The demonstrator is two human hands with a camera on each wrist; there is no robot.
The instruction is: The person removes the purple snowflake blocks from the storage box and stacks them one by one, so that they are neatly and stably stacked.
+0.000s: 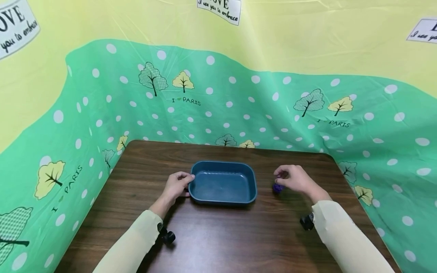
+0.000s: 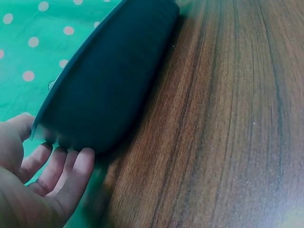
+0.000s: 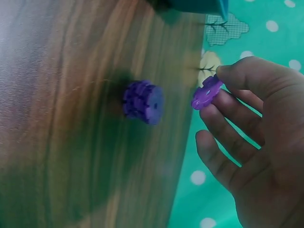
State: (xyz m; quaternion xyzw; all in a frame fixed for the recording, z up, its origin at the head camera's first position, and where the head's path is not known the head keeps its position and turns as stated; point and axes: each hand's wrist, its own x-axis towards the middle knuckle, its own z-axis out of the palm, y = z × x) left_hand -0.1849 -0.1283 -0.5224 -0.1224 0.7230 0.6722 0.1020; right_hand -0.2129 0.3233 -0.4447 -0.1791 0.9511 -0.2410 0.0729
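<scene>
A dark blue rectangular tray [image 1: 222, 187] with rounded corners lies on the table, nothing inside it. At its left end my left hand [image 1: 175, 185] pinches the rim, thumb over the top edge and fingers against the outer wall [image 2: 109, 80]. To the right of the tray, my right hand [image 1: 296, 179] is above a short stack of purple notched discs [image 3: 142, 102]. Between thumb and fingertips it pinches one purple notched disc [image 3: 207, 93], held apart from the stack in the right wrist view.
The dark wood-grain table [image 1: 218, 239] has a far edge close behind the tray. Behind it and along both sides hangs a green and yellow cloth [image 1: 239, 98] with white dots and printed trees. A black wrist camera [image 1: 307, 222] sits under the right sleeve.
</scene>
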